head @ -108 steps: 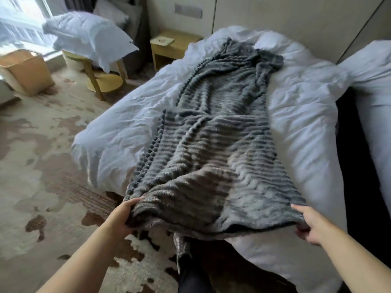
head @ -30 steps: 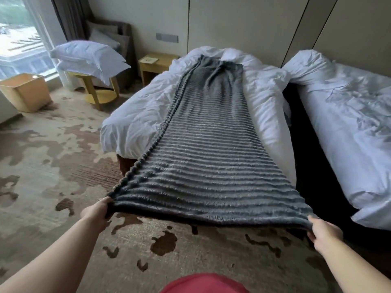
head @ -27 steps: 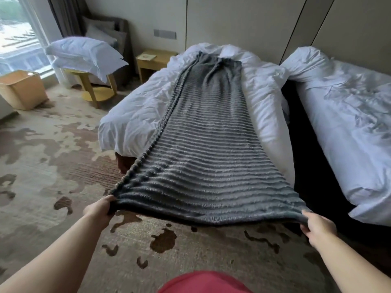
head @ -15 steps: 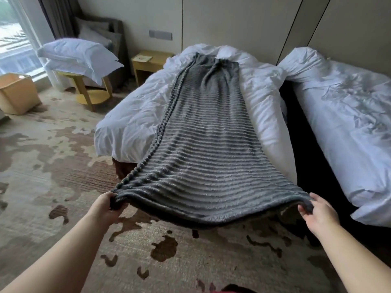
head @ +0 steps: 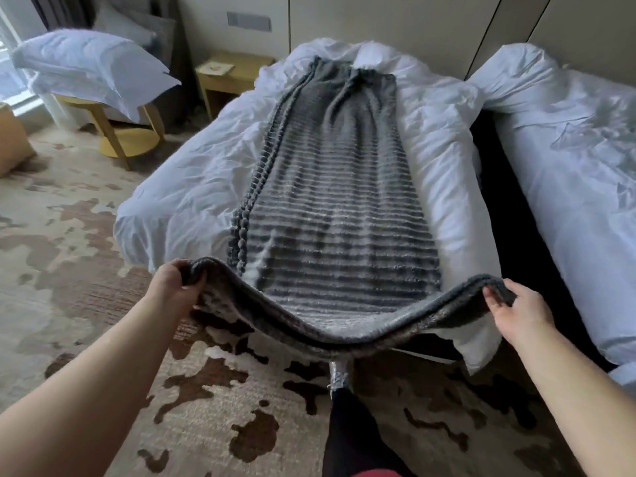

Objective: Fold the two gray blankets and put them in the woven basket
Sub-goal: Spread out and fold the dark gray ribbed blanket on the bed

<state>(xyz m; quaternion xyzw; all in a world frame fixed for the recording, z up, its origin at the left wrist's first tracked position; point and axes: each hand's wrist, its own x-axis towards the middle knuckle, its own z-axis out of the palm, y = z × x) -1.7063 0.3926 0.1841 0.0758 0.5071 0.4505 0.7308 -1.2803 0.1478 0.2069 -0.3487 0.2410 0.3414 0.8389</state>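
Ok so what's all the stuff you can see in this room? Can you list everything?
gray blanket: one, dark gray ribbed, lying lengthwise down the near bed, its near end lifted.
beds: two, white rumpled bedding, one in the middle, one on the right.
pillows: a white stack on the round side table.
round side table: one, yellow, far left.
nightstand: one, yellow wood, by the wall, with a small card on it.
box: one, tan, cut off at the left edge.
carpet: beige with brown patches.
leg: one, in black, at the bottom.
left hand: grips the blanket's near left corner.
right hand: grips the near right corner.
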